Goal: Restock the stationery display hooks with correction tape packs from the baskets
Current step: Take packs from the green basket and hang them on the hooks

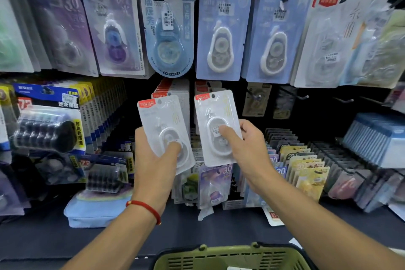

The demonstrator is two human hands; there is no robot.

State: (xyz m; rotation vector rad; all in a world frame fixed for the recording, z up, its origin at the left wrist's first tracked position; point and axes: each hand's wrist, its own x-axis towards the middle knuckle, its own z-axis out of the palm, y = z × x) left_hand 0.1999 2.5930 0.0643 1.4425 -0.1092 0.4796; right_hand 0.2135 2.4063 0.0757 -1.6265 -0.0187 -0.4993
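Note:
My left hand (156,160) grips a white correction tape pack (162,125) with a red label at its top, thumb pressed on the blister. My right hand (247,149) grips a second, matching white pack (215,120), thumb on its front. Both packs are held upright in front of the display, just below the upper row of hung packs. Behind them hang stacks of the same white packs (173,89) on lower hooks. An olive green basket (230,257) sits at the bottom edge, below my forearms.
Blue correction tape packs (221,33) hang above. Bare hooks (303,96) stick out at the right on the dark back panel. Boxed refills (48,125) hang at the left. Racks of upright packs (306,171) and a light blue pouch (96,210) stand on the shelf.

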